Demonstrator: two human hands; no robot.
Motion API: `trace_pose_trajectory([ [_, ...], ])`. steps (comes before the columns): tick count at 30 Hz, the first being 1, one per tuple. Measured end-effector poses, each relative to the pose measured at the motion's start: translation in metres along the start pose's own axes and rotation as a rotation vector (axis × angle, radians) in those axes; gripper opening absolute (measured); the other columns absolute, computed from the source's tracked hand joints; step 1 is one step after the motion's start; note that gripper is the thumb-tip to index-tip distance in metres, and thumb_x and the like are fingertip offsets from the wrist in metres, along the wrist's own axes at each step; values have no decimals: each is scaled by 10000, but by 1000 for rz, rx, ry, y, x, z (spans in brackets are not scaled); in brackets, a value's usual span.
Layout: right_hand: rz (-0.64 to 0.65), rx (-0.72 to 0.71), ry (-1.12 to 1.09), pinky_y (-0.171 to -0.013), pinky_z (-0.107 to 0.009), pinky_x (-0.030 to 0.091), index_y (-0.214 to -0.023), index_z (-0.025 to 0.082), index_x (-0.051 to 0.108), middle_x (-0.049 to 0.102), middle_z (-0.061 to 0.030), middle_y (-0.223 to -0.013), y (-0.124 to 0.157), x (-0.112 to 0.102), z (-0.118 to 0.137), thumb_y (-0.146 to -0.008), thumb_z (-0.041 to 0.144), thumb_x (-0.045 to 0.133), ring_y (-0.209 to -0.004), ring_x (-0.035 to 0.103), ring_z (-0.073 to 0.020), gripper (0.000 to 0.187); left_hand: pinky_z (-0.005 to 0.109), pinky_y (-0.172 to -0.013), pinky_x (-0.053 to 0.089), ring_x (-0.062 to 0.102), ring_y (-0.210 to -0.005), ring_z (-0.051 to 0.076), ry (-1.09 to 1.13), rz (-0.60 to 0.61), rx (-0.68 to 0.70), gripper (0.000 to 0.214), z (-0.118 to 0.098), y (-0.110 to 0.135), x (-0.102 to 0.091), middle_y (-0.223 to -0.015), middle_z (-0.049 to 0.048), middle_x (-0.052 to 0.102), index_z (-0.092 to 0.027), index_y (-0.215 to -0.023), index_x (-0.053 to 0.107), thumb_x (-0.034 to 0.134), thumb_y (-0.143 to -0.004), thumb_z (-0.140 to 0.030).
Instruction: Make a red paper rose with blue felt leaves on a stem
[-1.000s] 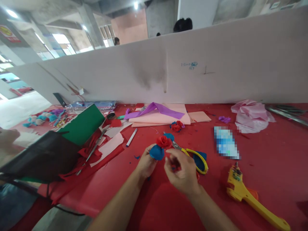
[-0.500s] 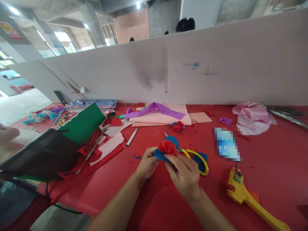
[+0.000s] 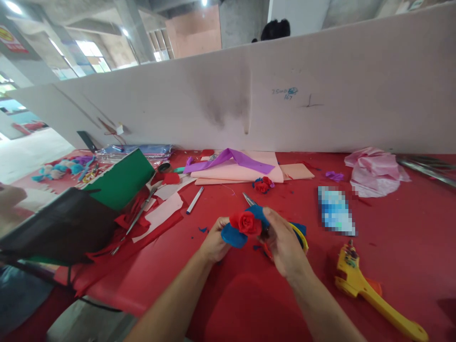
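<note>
A red flower (image 3: 248, 223) with blue petals (image 3: 234, 235) at its sides is held up in front of me. My left hand (image 3: 214, 244) grips it from the left, fingers closed behind the blue petal. On the right side my right hand (image 3: 287, 247) pinches the other blue petal (image 3: 259, 213), one finger up along its edge. Behind the flower lie scissors (image 3: 301, 235) with yellow handles, partly covered by my right hand, and a blue piece shows beside them. A small red and blue flower (image 3: 262, 185) rests farther back.
A yellow glue gun (image 3: 361, 285) lies at right, near a pixelated blue object (image 3: 336, 211) and crumpled pink material (image 3: 375, 173). A pen (image 3: 194, 200), red scraps, metal scissors (image 3: 137, 218) and a green board (image 3: 121, 183) lie left. A white partition (image 3: 160, 104) stands behind.
The flower has turned and shifted slightly, its red centre now facing me more. My right hand has moved from its front to the right-hand petal. My left hand keeps its hold.
</note>
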State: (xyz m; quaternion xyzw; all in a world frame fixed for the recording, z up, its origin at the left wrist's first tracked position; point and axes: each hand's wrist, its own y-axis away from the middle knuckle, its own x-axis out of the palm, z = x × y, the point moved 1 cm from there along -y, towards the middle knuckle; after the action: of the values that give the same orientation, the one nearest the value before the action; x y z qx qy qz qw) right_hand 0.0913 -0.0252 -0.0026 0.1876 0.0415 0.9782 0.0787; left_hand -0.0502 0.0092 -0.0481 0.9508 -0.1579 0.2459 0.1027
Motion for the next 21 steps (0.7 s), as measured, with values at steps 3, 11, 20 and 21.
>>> trace_pose_trajectory([
  [3, 1, -6, -36, -529, -238, 380, -732, 244, 673, 609, 42, -654, -4, -1, -1, -700, 409, 747, -562, 488, -112, 184, 240, -554, 456, 539, -541, 120, -21, 29, 28, 253, -1, 2, 1, -542, -3, 600, -166, -583, 672, 821, -567, -371],
  [11, -56, 0, -142, -549, -252, 432, -725, 239, 723, 661, 24, -668, -2, -2, 1, -654, 357, 788, -592, 550, -130, 153, 249, -522, 434, 513, -497, 121, -40, 26, -36, 292, -5, 2, 3, -499, 6, 586, -165, -507, 640, 792, -598, -398],
  [20, -76, 0, -114, -503, -247, 379, -743, 255, 736, 646, 30, -622, -3, -4, -3, -673, 381, 774, -549, 510, -121, 149, 205, -487, 381, 437, -452, 76, 81, 25, 7, 279, -4, 1, 5, -430, -39, 471, -159, -467, 569, 819, -537, -262],
  [21, -74, 0, -115, -495, -243, 370, -730, 254, 732, 634, 32, -608, -3, -4, -3, -673, 385, 775, -535, 493, -115, 149, 211, -503, 388, 430, -456, 74, 80, 20, 8, 278, -4, 0, 5, -439, -36, 473, -157, -469, 567, 808, -551, -267],
])
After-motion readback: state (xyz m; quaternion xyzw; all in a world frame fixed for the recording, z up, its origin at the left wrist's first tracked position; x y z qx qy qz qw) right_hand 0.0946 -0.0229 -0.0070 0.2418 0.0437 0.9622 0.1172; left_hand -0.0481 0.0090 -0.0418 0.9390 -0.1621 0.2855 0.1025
